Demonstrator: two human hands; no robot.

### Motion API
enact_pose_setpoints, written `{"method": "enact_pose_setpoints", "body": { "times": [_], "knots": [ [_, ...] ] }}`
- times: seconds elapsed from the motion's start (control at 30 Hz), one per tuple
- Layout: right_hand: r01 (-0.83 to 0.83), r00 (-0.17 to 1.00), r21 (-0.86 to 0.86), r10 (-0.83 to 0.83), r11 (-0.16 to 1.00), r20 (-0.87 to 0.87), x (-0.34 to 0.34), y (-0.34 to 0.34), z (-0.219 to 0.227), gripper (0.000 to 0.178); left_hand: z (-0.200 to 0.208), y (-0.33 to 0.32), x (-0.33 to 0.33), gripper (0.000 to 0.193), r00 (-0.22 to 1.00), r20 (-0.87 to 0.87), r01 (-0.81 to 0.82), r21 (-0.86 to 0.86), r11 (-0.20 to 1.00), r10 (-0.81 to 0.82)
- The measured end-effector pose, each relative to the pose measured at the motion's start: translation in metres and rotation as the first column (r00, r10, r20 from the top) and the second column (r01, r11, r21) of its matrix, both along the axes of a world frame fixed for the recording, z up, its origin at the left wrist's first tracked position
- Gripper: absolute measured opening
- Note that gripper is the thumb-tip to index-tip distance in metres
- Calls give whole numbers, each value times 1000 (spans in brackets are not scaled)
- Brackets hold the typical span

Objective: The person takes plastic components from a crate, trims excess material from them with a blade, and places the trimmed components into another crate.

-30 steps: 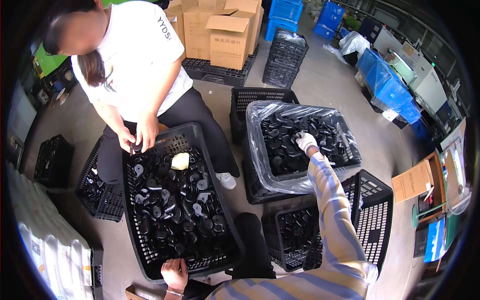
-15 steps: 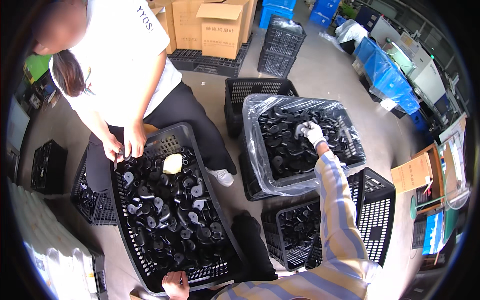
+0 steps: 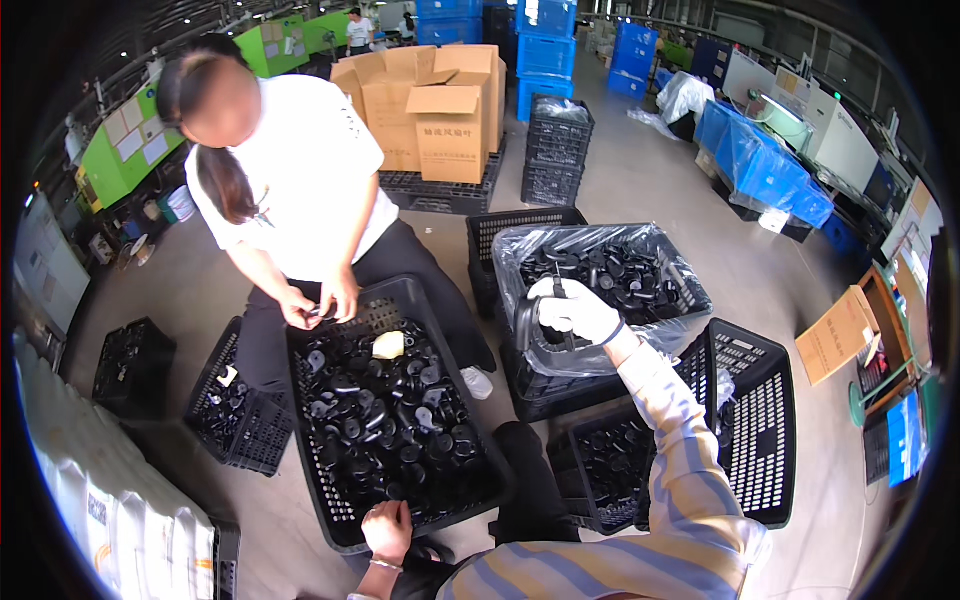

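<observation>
Two big containers: a large black basket (image 3: 303,440) spreads beyond the left fingers, and a lined bin (image 3: 508,262), wrapped in clear plastic, sits beneath and beyond the right fingers.
Between them: a dark trouser leg (image 3: 530,470) stands to the right of the left fingers, in the gap.
Across the basket: a co-worker's hands (image 3: 340,295) meet over its far end, well beyond the left fingers; a pale yellow piece (image 3: 388,345) lies on the heap, nearer to them.
Right sleeve: the striped sleeve (image 3: 690,475) runs back from the right fingers, partly hiding a small basket (image 3: 610,455) of black pieces; a tilted basket (image 3: 760,440) stands to its right.
Far background: open cardboard boxes (image 3: 450,135) stand well beyond the right fingers.
Black curved part: gripped by the gloved right hand (image 3: 578,310), its rounded end hanging just left of the fingers, above the bin's near left corner.
Left hand: bare (image 3: 388,528), curled at the basket's near rim; whether its fingers grip the rim, I cannot tell.
Bin edges: the left wall is just beside the held part; the far rim lies beyond the right fingers, past the heap.
Open room: grey floor (image 3: 760,265) stretches to the right of the right fingers, past the bin.
</observation>
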State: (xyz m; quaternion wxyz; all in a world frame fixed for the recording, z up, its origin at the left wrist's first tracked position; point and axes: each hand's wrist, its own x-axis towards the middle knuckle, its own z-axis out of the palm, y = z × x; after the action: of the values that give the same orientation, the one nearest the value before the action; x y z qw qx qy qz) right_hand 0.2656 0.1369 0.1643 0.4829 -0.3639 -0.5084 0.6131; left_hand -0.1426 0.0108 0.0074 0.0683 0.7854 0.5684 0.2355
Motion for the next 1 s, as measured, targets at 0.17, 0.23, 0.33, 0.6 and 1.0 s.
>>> {"method": "enact_pose_setpoints", "body": {
  "times": [0.17, 0.23, 0.33, 0.6, 1.0],
  "knots": [
    [-2, 960, 120, -31, 993, 277, -60, -12, 14, 22, 21, 6, 7, 18, 879, 477, 37, -36, 999, -15],
    [7, 908, 168, -77, 986, 412, -94, -23, 21, 19, 64, 19, 32, 38, 791, 604, 101, 26, 995, -96],
    [-7, 900, 181, -73, 984, 430, -136, -39, 18, 16, 112, 38, 66, 56, 679, 692, 216, 131, 968, -245],
    [9, 929, 173, -72, 985, 362, -195, -67, -5, 14, 112, 53, 85, 17, 643, 753, -84, 251, 964, -140],
    [77, 850, 424, -282, 902, 445, -211, -87, -4, 12, 117, 41, 81, 16, 299, 953, -91, 79, 993, -48]
  ]
}}
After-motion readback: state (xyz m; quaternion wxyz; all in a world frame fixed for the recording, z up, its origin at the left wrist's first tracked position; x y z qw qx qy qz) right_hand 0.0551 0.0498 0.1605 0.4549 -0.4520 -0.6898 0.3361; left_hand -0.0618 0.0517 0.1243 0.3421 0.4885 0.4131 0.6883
